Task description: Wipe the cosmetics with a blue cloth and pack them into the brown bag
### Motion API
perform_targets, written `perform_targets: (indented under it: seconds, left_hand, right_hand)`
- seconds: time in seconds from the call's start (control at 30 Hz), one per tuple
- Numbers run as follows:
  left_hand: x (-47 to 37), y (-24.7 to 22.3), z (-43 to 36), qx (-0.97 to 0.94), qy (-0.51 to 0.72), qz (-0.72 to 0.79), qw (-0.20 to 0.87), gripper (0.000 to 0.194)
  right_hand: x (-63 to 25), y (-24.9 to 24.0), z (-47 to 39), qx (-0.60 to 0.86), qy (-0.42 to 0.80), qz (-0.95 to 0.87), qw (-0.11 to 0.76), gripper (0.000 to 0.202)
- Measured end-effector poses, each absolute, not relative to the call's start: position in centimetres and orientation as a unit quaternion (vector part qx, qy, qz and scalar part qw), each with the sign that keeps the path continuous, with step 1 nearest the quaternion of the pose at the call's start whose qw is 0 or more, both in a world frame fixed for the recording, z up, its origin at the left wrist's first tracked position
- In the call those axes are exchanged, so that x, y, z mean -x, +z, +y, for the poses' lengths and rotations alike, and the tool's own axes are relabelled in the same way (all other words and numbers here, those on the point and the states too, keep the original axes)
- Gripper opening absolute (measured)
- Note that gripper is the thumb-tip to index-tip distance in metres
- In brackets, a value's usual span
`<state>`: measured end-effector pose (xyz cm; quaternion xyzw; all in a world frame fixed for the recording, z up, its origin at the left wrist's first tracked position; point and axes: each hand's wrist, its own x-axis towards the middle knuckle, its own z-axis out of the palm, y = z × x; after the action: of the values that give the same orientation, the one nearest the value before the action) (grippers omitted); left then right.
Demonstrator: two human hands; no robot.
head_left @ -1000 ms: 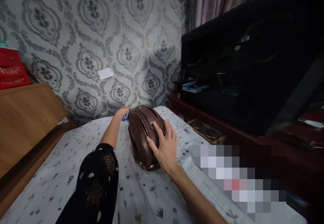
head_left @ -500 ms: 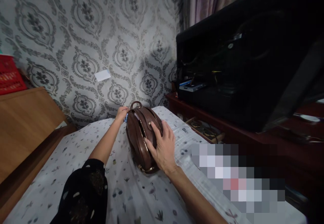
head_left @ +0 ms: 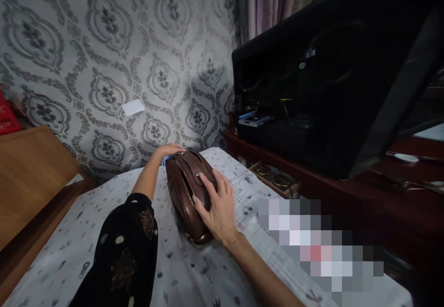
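Just below the middle of the frame, the fingers of the right hand are parted, resting against a brown bag and gripping nothing; the index fingertip is by a metal snap, the thumb beside the zip. At the bag's far end, the left hand lies by a bit of blue cloth; its fingertips are hard to make out, so whether they close on anything I cannot tell.

The bag sits on a printed sheet, its zip parted. Its leather-like skin looks smooth and supple, likely to yield when squeezed and not easily broken; its weight is anyone's guess. A broad hold on both rounded sides should serve better than a pinch along the zip.

Farther out, a wooden panel fills the left edge, a large black panel the upper right, and patterned wallpaper the top.
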<state>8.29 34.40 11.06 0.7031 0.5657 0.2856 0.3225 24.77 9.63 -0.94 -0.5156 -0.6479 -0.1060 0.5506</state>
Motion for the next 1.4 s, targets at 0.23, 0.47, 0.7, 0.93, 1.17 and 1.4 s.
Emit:
perform_targets:
  seconds: [0.23, 0.47, 0.7, 0.93, 1.17, 1.4]
  left_hand:
    - [-9.0, 11.3, 33.3, -0.764, 0.195, 0.492, 0.369, 0.015]
    - [-8.6, 11.1, 33.1, -0.793, 0.190, 0.458, 0.352, 0.011]
    - [-8.8, 11.7, 33.1, -0.810, 0.175, 0.444, 0.341, 0.015]
    - [-9.2, 11.7, 32.7, -0.825, 0.205, 0.426, 0.308, 0.027]
    - [-8.3, 12.1, 32.6, -0.826, 0.269, 0.435, 0.237, 0.027]
    - [-4.7, 11.1, 27.4, -0.828, 0.321, 0.440, 0.134, 0.020]
  right_hand:
    - [-24.7, -0.8, 9.5, 0.514, -0.100, -0.645, 0.556, 0.051]
    - [-24.8, -0.7, 9.4, 0.509, -0.107, -0.648, 0.556, 0.049]
    - [-25.0, -0.6, 9.4, 0.497, -0.098, -0.656, 0.560, 0.050]
    - [-24.9, -0.6, 9.4, 0.503, -0.089, -0.656, 0.556, 0.050]
    - [-25.0, -0.6, 9.5, 0.504, -0.086, -0.654, 0.557, 0.050]
    - [-25.0, -0.4, 9.4, 0.505, -0.068, -0.654, 0.560, 0.050]
